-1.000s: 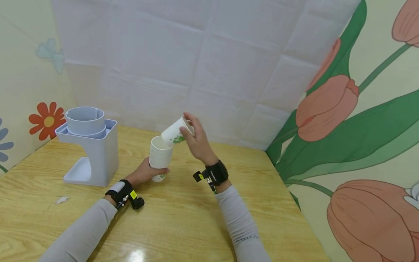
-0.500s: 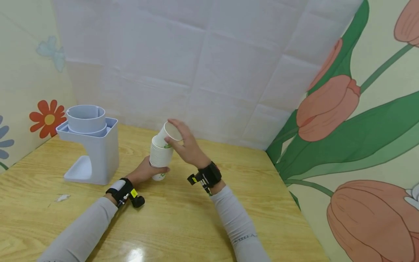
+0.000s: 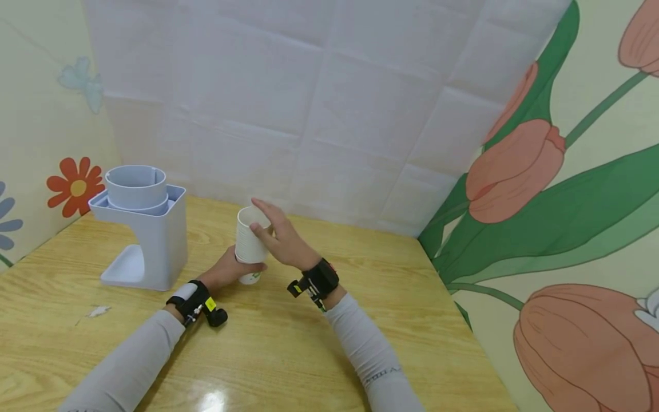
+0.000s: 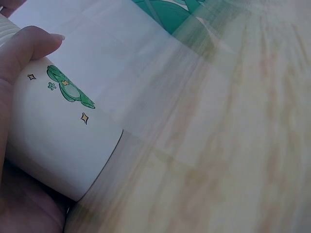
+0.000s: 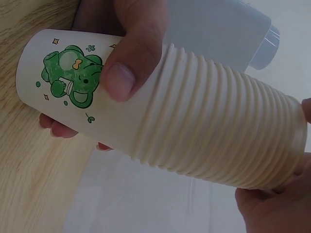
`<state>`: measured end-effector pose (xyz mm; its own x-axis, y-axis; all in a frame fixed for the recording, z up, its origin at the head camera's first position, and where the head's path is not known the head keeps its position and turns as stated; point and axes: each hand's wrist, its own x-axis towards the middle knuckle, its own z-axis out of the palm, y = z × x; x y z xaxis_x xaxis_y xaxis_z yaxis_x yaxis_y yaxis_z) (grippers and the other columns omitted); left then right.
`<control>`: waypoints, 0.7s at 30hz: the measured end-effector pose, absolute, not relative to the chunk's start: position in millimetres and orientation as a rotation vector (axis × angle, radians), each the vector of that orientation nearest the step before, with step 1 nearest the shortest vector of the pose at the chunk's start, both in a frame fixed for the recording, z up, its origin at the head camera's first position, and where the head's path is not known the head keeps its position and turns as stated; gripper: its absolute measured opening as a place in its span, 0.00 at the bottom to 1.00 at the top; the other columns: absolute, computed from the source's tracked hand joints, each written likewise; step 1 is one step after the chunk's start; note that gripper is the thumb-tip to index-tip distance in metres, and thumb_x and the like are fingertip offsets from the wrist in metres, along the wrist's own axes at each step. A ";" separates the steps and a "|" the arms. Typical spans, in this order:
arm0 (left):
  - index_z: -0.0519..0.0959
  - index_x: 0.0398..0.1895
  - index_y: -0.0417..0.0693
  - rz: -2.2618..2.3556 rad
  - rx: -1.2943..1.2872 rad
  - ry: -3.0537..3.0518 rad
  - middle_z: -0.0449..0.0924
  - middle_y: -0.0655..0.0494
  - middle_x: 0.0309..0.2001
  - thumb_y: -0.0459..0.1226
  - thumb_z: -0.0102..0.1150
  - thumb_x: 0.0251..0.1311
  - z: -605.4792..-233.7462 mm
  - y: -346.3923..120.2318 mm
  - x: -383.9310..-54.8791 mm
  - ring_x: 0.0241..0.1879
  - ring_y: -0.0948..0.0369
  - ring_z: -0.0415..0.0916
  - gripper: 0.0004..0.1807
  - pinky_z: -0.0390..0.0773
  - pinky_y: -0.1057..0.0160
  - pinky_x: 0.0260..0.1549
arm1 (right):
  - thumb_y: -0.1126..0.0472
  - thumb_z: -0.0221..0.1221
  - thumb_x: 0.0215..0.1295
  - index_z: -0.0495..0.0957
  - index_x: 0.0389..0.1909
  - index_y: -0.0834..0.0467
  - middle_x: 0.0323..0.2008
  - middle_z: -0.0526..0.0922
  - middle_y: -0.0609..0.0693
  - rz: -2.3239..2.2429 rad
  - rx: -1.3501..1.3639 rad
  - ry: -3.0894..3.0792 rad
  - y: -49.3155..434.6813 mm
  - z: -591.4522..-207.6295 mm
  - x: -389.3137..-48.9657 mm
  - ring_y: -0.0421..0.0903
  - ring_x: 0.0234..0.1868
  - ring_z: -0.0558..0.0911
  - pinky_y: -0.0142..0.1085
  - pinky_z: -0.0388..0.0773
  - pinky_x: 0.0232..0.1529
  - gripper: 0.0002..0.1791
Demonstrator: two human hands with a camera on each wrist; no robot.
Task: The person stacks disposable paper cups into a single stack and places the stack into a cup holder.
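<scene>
A tall stack of nested white paper cups [image 3: 250, 243] stands upright on the table, rims up. My left hand [image 3: 226, 269] grips its lower part, thumb across the front and fingers behind. At the top, my right hand [image 3: 285, 241] holds the uppermost rim between thumb and fingers. A close look in the right wrist view shows the row of stacked rims [image 5: 218, 121] and a green elephant print [image 5: 75, 75] on the bottom cup. The left wrist view shows the lowest cup's wall [image 4: 58, 141] under the left thumb, its base near the tabletop.
A pale blue-grey plastic stand [image 3: 167, 246] with a round holder [image 3: 136, 194] on top stands left of the cups. A small white scrap [image 3: 99, 311] lies on the wooden table [image 3: 288, 355]. White sheeting [image 3: 257, 103] hangs behind.
The right hand has moved left and down, bringing a single paper cup from a tilt above the stack to nested in its top. The left hand stays in place on the stack.
</scene>
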<state>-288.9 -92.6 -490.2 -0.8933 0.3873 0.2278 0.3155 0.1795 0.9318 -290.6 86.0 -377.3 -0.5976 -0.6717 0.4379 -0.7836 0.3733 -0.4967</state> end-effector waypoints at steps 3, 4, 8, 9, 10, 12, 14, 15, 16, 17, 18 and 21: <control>0.62 0.68 0.36 1.843 0.713 2.362 0.72 0.36 0.62 0.37 0.66 0.63 -486.0 -90.9 -291.3 0.63 0.43 0.71 0.34 0.70 0.41 0.63 | 0.48 0.44 0.82 0.51 0.79 0.64 0.77 0.58 0.62 1.015 1.321 -2.524 88.9 -373.2 -291.5 0.58 0.76 0.60 0.48 0.71 0.65 0.35; 0.62 0.68 0.36 1.840 0.717 2.362 0.72 0.36 0.62 0.36 0.66 0.64 -484.5 -90.5 -292.1 0.63 0.43 0.71 0.34 0.70 0.41 0.64 | 0.48 0.44 0.82 0.50 0.79 0.64 0.77 0.58 0.62 1.006 1.319 -2.540 89.7 -372.1 -292.1 0.57 0.76 0.59 0.47 0.72 0.64 0.35; 0.62 0.68 0.36 1.842 0.729 2.355 0.72 0.35 0.62 0.38 0.66 0.63 -479.7 -88.1 -294.3 0.62 0.43 0.71 0.34 0.70 0.41 0.63 | 0.50 0.45 0.82 0.49 0.80 0.63 0.77 0.57 0.62 1.015 1.297 -2.546 91.2 -370.8 -293.9 0.57 0.77 0.58 0.49 0.70 0.67 0.35; 0.63 0.67 0.36 1.839 0.726 2.358 0.73 0.36 0.61 0.39 0.67 0.63 -480.3 -88.1 -294.9 0.62 0.43 0.72 0.34 0.70 0.42 0.63 | 0.53 0.47 0.81 0.49 0.80 0.63 0.78 0.56 0.62 1.026 1.286 -2.549 91.0 -371.7 -293.9 0.57 0.77 0.58 0.50 0.70 0.68 0.35; 0.63 0.67 0.36 1.840 0.721 2.360 0.73 0.36 0.61 0.39 0.67 0.63 -481.4 -88.2 -295.1 0.61 0.43 0.72 0.34 0.71 0.42 0.62 | 0.56 0.49 0.80 0.48 0.80 0.63 0.78 0.55 0.62 1.028 1.275 -2.554 90.6 -373.3 -293.6 0.57 0.77 0.57 0.51 0.68 0.70 0.35; 0.63 0.67 0.35 1.841 0.707 2.351 0.73 0.36 0.60 0.38 0.67 0.63 -485.3 -89.3 -295.0 0.60 0.44 0.73 0.34 0.71 0.44 0.61 | 0.58 0.52 0.79 0.45 0.80 0.63 0.78 0.53 0.63 1.062 1.272 -2.563 89.9 -377.9 -293.0 0.57 0.78 0.56 0.53 0.65 0.72 0.38; 0.63 0.66 0.35 1.840 0.692 2.341 0.74 0.36 0.60 0.38 0.68 0.62 -490.0 -91.3 -293.4 0.59 0.45 0.73 0.34 0.72 0.45 0.60 | 0.53 0.52 0.79 0.42 0.80 0.63 0.79 0.51 0.63 1.096 1.270 -2.568 89.6 -384.1 -292.8 0.56 0.79 0.54 0.52 0.60 0.75 0.41; 0.64 0.66 0.36 1.834 0.687 2.338 0.74 0.37 0.59 0.38 0.69 0.61 -492.3 -92.4 -292.6 0.58 0.46 0.74 0.35 0.73 0.47 0.59 | 0.48 0.51 0.79 0.41 0.81 0.62 0.79 0.51 0.63 1.131 1.265 -2.569 89.9 -387.7 -292.9 0.56 0.79 0.55 0.52 0.62 0.74 0.42; 0.64 0.66 0.36 1.831 0.691 2.331 0.74 0.38 0.58 0.38 0.71 0.59 -494.2 -93.1 -291.4 0.57 0.47 0.74 0.36 0.73 0.48 0.58 | 0.42 0.49 0.79 0.41 0.81 0.61 0.78 0.52 0.64 1.168 1.255 -2.557 90.2 -391.6 -293.1 0.56 0.78 0.57 0.51 0.63 0.73 0.44; 0.63 0.66 0.37 1.825 0.701 2.324 0.74 0.39 0.57 0.38 0.72 0.58 -495.7 -94.4 -290.7 0.56 0.49 0.74 0.37 0.73 0.49 0.58 | 0.37 0.46 0.78 0.41 0.81 0.61 0.78 0.53 0.65 1.221 1.243 -2.539 89.9 -395.4 -293.8 0.57 0.76 0.59 0.51 0.66 0.71 0.46; 0.63 0.66 0.38 1.823 0.718 2.314 0.74 0.40 0.57 0.39 0.73 0.57 -496.8 -95.6 -289.9 0.56 0.50 0.74 0.38 0.73 0.50 0.57 | 0.32 0.43 0.76 0.41 0.81 0.61 0.77 0.54 0.65 1.269 1.228 -2.513 89.7 -398.6 -294.3 0.57 0.75 0.61 0.50 0.68 0.70 0.49; 0.58 0.70 0.41 1.828 0.781 2.273 0.71 0.40 0.59 0.38 0.77 0.52 -497.7 -99.3 -286.3 0.56 0.49 0.72 0.46 0.71 0.49 0.58 | 0.24 0.36 0.71 0.46 0.79 0.62 0.73 0.60 0.68 1.411 1.171 -2.425 88.7 -407.5 -296.0 0.60 0.70 0.68 0.49 0.72 0.65 0.54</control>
